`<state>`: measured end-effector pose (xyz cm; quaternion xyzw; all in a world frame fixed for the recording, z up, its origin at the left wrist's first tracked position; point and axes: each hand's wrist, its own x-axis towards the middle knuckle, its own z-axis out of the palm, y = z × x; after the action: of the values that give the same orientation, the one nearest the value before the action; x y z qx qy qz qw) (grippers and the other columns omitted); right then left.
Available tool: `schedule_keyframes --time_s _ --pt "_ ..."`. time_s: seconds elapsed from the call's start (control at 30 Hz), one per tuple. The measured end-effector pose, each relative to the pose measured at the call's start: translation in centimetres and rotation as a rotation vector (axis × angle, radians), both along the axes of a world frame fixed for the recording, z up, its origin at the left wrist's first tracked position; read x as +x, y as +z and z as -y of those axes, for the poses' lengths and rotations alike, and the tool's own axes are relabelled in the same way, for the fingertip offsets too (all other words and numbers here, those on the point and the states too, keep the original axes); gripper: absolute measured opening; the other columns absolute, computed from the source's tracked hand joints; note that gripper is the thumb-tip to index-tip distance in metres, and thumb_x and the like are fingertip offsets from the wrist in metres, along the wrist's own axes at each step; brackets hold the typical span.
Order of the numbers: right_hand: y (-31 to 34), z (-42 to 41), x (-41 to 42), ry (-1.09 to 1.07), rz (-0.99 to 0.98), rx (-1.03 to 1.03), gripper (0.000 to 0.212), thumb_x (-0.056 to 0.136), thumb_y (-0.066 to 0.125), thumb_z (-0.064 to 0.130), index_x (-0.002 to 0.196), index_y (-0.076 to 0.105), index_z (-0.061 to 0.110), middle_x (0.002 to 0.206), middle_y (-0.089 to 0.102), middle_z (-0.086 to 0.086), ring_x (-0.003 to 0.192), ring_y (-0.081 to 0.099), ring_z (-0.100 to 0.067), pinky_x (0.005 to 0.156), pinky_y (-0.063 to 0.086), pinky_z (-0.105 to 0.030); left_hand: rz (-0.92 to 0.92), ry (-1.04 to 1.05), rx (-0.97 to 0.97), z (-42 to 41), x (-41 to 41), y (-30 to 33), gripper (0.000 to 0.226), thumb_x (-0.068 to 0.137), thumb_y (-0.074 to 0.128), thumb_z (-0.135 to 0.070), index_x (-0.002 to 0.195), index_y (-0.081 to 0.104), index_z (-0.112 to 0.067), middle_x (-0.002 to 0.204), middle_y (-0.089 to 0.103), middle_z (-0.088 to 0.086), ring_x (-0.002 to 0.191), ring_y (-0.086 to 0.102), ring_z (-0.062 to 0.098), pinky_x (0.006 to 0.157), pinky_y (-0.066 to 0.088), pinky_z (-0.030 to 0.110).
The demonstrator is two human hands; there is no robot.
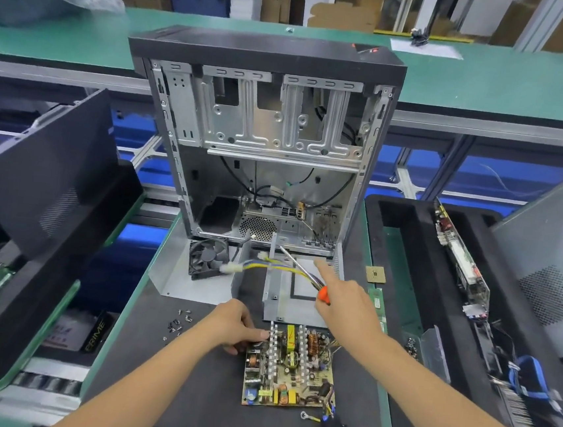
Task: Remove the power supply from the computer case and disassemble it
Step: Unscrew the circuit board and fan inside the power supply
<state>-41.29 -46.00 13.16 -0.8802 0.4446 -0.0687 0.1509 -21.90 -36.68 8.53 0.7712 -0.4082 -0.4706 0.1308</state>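
Nearly done: power supply circuit board (289, 365) lies out near the computer case (263, 142), left hand (235, 326) pinching its far-left edge, right hand (343, 305) gripping a screwdriver (302, 267) over the emptied housing (293, 290).

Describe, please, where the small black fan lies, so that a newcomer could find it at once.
Start at the open computer case standing upright mid-bench. Just in front of its lower left corner, a bare metal cover lies on the black mat, and the fan sits on that cover. It is the only square black frame with round blades, left of the white connector.
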Motion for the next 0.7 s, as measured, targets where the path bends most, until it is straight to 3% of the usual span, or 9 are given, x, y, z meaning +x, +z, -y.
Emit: schedule_keyframes --time_s 0.13,0.23,0.33,0.4,0.5,0.7 --pt "0.0 0.9 1.4 -0.115 -0.014 0.017 0.029 0.093 0.048 0.012 0.121 0.053 0.014 0.07 0.043 0.0 0.068 0.048 -0.026 0.057 0.039 -0.031 0.003 -0.003 -0.017 -0.1 0.0 -0.1 0.031 0.082 0.077 -0.036 0.078 0.062 -0.009 0.082 0.064 0.005 0.074 0.065 0.016 0.059 0.059 0.025" --pt "0.3 0.4 1.9 -0.134 -0.027 0.03 0.029 0.096 0.048 0.016 0.125 0.053 0.013 0.09 0.054 -0.007 0.078 0.055 -0.028 0.063 0.043 -0.032 0.003 -0.001 -0.034 -0.5 -0.1 -0.3 0.032 0.085 0.074 -0.038 0.08 0.063 -0.008 0.08 0.066 0.006 0.068 0.064 0.014 0.057 0.058 0.023" --pt "0.9 -0.7 1.3 -0.138 -0.007 -0.05 0.027 0.099 0.047 0.031 0.121 0.052 0.016 0.109 0.05 -0.004 0.087 0.06 -0.029 0.066 0.045 -0.034 0.015 0.019 -0.1 -1.1 0.0 -0.5 0.03 0.092 0.065 -0.036 0.079 0.061 -0.01 0.071 0.066 0.007 0.06 0.062 0.013 0.056 0.057 0.023" --pt "1.2 -2.0 0.5 -0.133 0.062 -0.098 0.019 0.097 0.049 0.032 0.106 0.054 0.016 0.095 0.048 0.0 0.079 0.058 -0.028 0.062 0.045 -0.035 0.029 0.083 -0.184 -1.6 0.3 0.0 0.027 0.097 0.059 -0.031 0.079 0.059 -0.01 0.065 0.064 0.005 0.054 0.06 0.012 0.052 0.054 0.02" --pt "1.4 -3.6 -0.1 -0.161 0.102 0.018 0.016 0.096 0.052 0.03 0.086 0.049 0.017 0.074 0.054 -0.001 0.071 0.056 -0.027 0.058 0.044 -0.033 -0.004 0.182 -0.288 -2.2 0.8 1.1 0.027 0.099 0.056 -0.023 0.075 0.059 -0.011 0.062 0.063 0.004 0.052 0.06 0.01 0.048 0.049 0.017" --pt "2.2 -5.8 1.1 -0.014 -0.036 0.219 0.012 0.093 0.046 0.014 0.104 0.044 0.009 0.101 0.058 -0.011 0.083 0.055 -0.029 0.066 0.043 -0.035 -0.083 0.29 -0.391 -5.8 0.3 3.1 0.024 0.099 0.055 -0.02 0.082 0.064 -0.004 0.068 0.065 0.012 0.053 0.063 0.012 0.049 0.05 0.018"
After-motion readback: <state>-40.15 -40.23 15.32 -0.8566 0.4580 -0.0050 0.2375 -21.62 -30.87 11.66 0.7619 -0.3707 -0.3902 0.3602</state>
